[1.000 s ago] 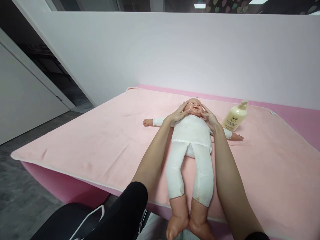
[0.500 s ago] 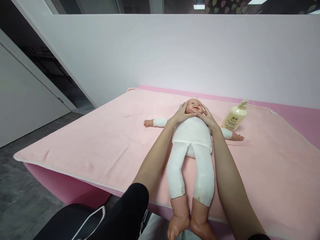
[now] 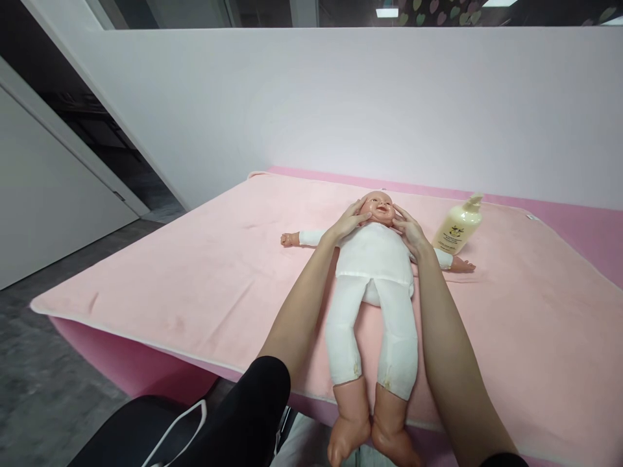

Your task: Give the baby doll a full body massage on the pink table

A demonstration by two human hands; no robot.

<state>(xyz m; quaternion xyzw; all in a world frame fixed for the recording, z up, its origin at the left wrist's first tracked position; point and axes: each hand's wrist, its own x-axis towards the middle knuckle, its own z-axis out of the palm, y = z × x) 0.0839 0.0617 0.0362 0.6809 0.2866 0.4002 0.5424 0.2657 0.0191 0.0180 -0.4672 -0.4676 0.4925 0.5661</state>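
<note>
A baby doll with a white cloth body lies on its back, its plastic feet hanging over the table's near edge. My left hand rests against the left side of the doll's head, fingers stretched out along the cheek and thumb near the jaw. On the other side, my right hand touches the right cheek and jaw with its fingers spread. Both hands are open and lie flat rather than gripping. The doll's face shows between them, and its arms stretch out to either side.
A pale yellow pump bottle stands beside the doll's arm on the right. Under everything lies a pink blanket over a pink padded table. A white wall rises behind; a door is at the left.
Both thumbs have moved apart, from the middle of the doll's chin outward to the sides of its jaw. The doll and bottle stay in place.
</note>
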